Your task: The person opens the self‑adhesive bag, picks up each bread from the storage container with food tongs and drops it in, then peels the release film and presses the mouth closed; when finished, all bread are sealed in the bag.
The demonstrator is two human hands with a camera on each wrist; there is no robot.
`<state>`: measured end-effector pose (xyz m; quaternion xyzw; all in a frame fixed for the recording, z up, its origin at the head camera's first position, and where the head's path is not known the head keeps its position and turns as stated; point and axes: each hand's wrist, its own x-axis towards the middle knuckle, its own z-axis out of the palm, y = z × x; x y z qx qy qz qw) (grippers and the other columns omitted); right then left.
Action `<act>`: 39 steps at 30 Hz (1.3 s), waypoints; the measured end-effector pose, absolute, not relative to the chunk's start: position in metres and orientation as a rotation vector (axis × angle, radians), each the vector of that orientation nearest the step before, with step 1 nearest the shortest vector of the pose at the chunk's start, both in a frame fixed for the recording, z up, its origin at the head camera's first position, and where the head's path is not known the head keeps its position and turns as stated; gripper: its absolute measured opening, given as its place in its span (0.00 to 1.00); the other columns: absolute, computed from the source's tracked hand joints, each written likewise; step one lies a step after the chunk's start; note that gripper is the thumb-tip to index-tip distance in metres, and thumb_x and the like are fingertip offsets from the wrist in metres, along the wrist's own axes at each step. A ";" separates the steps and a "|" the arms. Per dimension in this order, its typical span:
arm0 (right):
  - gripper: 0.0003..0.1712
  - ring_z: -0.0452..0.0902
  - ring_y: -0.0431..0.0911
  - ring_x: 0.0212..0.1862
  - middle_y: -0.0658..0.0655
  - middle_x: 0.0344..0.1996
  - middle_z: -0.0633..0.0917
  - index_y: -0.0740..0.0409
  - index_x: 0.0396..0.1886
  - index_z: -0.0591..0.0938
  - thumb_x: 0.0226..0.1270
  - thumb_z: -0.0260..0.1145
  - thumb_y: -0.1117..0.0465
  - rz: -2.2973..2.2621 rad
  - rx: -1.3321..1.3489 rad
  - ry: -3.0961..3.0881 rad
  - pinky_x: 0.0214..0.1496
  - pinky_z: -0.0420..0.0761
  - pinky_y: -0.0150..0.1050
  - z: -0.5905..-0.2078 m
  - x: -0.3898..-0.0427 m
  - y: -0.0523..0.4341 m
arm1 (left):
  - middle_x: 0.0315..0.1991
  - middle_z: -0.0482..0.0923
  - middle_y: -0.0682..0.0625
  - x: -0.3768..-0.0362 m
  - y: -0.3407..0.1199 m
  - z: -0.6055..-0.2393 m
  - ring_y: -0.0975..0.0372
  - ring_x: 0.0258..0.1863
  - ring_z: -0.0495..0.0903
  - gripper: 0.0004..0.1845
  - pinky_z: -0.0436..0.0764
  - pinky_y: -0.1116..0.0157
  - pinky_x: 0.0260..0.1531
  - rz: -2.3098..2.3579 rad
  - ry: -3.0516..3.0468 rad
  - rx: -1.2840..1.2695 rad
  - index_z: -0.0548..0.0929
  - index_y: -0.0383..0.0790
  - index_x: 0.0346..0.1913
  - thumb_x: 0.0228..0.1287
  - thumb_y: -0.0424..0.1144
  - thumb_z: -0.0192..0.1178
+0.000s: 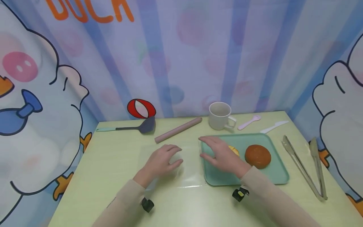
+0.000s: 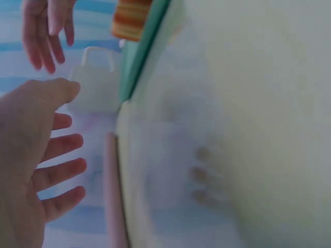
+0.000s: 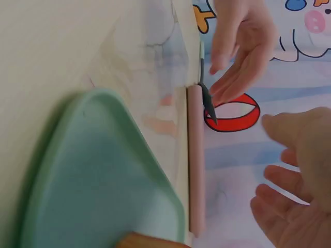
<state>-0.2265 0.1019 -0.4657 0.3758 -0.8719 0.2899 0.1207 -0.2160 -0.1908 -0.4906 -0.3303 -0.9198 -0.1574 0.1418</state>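
Left hand (image 1: 163, 160) fingers spread, holding nothing, over clear sheet (image 1: 170, 164) on table beside tray (image 1: 279, 171). Right hand (image 1: 222, 156) also open, above tray edge. Risk: thin sheet could slide or crease w/ uneven press.

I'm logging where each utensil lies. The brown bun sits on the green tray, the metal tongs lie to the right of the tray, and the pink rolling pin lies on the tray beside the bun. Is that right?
Not quite. The brown bun is on the green tray and the metal tongs lie to its right, but the head view shows the pink rolling pin on the table behind the tray, left of the white mug, not on the tray.
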 end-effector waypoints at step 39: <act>0.07 0.87 0.52 0.46 0.59 0.41 0.89 0.64 0.35 0.90 0.72 0.68 0.71 0.530 1.240 -2.770 0.52 0.87 0.44 -0.516 -0.225 0.062 | 0.59 0.78 0.44 -0.217 -0.161 -0.531 0.46 0.56 0.75 0.21 0.80 0.46 0.51 -0.432 -2.934 -0.888 0.84 0.40 0.60 0.73 0.50 0.68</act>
